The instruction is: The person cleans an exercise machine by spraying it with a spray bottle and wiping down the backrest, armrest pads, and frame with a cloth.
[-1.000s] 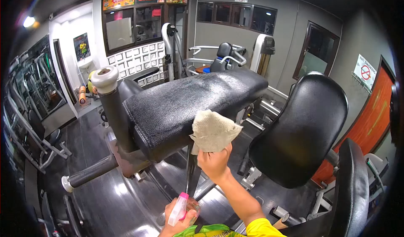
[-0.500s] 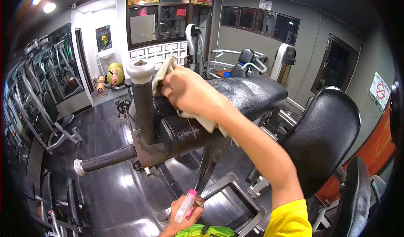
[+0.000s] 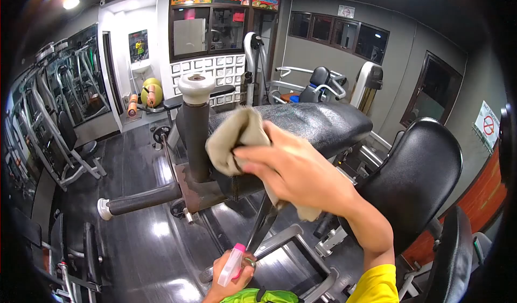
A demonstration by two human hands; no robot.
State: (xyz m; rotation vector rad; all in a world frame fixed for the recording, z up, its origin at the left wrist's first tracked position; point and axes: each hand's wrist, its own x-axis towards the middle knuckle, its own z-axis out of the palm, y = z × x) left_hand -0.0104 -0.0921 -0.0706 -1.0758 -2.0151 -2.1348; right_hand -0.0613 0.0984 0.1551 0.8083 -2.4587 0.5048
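A beige cloth (image 3: 229, 144) is bunched in the fingers of my right hand (image 3: 301, 168), which is closed on it. The cloth lies against the near end of a black padded bench (image 3: 318, 122), and a loose end hangs below my hand. Just left of the cloth stands an upright post with a white round cap (image 3: 196, 89). Low in the view, my left hand (image 3: 230, 276) is wrapped round a spray bottle (image 3: 233, 264) with a translucent white head and a pink nozzle. Its lower part is hidden by my fingers.
A padded bar with a white end (image 3: 140, 202) juts left from the machine's frame. To the right is a black seat back (image 3: 417, 174). A metal floor frame (image 3: 293, 238) runs below the bench. Mirrors and more gym machines line the left side.
My right hand has moved down and to the right with the cloth, from the bench's top by the post to its near end. My left hand still holds the spray bottle.
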